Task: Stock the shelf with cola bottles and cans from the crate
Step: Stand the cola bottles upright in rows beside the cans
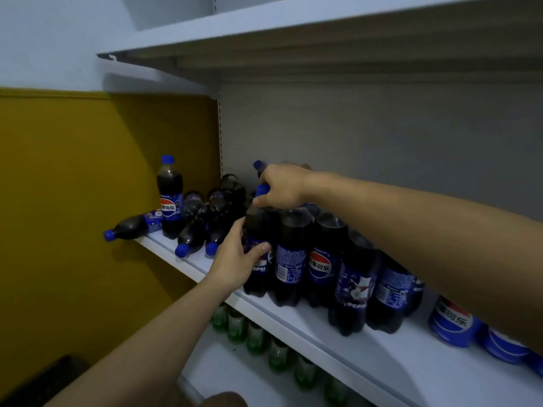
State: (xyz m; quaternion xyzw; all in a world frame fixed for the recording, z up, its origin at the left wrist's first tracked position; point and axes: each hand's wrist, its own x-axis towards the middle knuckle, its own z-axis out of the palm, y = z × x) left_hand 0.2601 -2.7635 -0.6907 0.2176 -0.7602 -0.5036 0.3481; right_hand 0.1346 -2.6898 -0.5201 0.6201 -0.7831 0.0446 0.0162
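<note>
Two white shelves fill the view: an upper shelf overhead and the stocked shelf below it, set against a grey back panel and a mustard-yellow wall on the left. On the stocked shelf stands a tight cluster of upright cola bottles with dark drink and blue labels. Farther left, one upright bottle stands alone near the shelf's end, and several toppled bottles lie beside it with their blue caps pointing outward; one fallen bottle juts past the shelf's left edge. At the right, blue cans sit on the shelf, partly hidden by the right forearm. Green bottles line the level beneath. The left hand wraps its fingers and thumb around the label of the leftmost front bottle in the cluster. The right hand reaches over the cluster and curls round the neck of that same bottle, just below its blue cap.
</note>
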